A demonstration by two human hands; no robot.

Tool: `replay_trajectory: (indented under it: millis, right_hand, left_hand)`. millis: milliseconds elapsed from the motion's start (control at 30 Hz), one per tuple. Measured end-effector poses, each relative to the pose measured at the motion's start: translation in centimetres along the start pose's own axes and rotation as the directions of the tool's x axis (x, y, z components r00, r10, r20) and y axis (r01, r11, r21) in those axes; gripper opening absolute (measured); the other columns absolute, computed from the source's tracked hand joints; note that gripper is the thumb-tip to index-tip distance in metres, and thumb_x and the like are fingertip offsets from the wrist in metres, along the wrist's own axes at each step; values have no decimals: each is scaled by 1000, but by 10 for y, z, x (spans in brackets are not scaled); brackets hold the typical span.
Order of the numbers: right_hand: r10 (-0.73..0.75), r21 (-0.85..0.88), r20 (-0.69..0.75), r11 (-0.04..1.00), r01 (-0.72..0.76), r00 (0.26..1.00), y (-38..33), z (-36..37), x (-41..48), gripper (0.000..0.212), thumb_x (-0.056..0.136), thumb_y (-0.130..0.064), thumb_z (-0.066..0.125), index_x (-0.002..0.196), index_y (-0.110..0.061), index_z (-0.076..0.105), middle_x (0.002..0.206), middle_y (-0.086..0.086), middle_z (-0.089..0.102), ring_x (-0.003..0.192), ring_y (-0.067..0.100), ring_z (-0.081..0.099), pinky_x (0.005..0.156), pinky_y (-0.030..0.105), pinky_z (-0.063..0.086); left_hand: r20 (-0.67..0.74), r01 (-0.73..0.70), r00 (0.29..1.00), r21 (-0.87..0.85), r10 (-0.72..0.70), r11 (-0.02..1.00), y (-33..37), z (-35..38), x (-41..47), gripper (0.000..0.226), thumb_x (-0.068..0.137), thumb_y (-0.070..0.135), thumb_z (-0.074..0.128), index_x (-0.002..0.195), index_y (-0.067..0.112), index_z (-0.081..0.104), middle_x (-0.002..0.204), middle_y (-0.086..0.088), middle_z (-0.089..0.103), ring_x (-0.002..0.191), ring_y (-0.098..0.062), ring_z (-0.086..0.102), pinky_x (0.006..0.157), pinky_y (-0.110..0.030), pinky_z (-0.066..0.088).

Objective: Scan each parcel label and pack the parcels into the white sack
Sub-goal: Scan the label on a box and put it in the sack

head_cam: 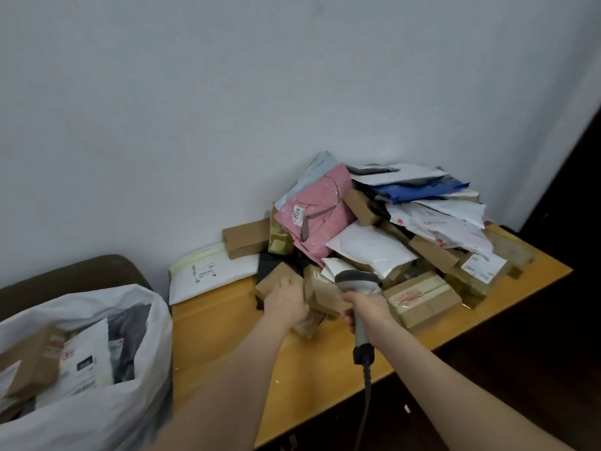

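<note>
Two hands reach the parcel pile at 1 o'clock on the table. Left hand lies on a brown box at the pile's 8 o'clock edge; I cannot tell whether its fingers grip. Right hand has its fingers wrapped round the scanner handle. Sack, holding parcels, stands at 8 o'clock.

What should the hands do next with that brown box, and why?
Probably lift the brown box and turn its label toward the scanner: the left hand grips it, no label shows on it, and the right hand holds the scanner beside it.
</note>
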State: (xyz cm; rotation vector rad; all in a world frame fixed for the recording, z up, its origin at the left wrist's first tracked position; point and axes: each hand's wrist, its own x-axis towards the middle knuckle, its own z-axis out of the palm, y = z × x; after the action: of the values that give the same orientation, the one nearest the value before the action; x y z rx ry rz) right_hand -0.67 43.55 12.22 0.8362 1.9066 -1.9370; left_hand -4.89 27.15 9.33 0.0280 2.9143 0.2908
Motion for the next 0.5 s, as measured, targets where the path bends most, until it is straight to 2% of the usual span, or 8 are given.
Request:
replay_trajectory:
  millis: [100,167,267,333,400,467,500]
  right_hand:
    - [-13,-6,-30,1000,13,999,-15,-19,28,17,85,-15,67,85,0,59,48,9,59,40,18,52,44,25,44]
    - [-14,-11,-37,1000,14,999,-25,-26,49,19,85,-15,68,92,-1,58,48,10,61,37,17,51,41,23,43]
    - [-6,-49,-36,999,5,999,-39,-28,82,20,85,-16,69,91,-1,58,49,9,63,38,17,52,43,25,44]
    - [2,-66,-25,998,-4,1000,-45,-22,101,21,86,-17,69,90,1,60,49,9,63,40,18,54,44,24,45]
    - [18,-65,18,998,-17,1000,-48,-14,117,19,86,-16,68,86,2,61,50,10,63,41,18,54,44,25,45]
    - [31,-74,70,997,-26,997,-48,-2,133,17,86,-13,68,82,2,61,55,12,63,45,20,54,47,27,46]
    - [32,-80,94,997,-25,995,-47,4,140,16,86,-11,68,83,3,62,60,14,63,49,21,55,49,29,47]
  left_hand:
    - [19,-31,999,-18,31,999,14,12,33,48,90,32,54,133,15,39,129,-9,43,112,-29,51,82,-41,50]
    - [39,-1,999,-46,3,999,17,20,55,50,91,30,53,136,16,37,131,-9,42,114,-29,51,84,-42,49]
    - [68,122,991,-147,-113,982,14,31,83,50,93,30,52,137,12,36,136,-13,40,119,-31,48,91,-44,48]
    - [79,253,967,-243,-241,936,7,35,95,57,93,34,53,139,7,32,140,-16,36,122,-33,46,92,-44,46]
    - [95,391,918,-393,-386,832,-2,39,102,72,92,34,57,146,5,20,145,-18,30,125,-35,44,96,-44,44]
    - [128,486,851,-561,-510,671,-14,44,107,86,89,28,64,151,5,9,148,-22,25,128,-39,41,102,-44,40]
    - [157,527,806,-629,-570,572,-19,47,108,88,87,25,67,150,4,10,148,-23,26,128,-40,41,102,-45,39]
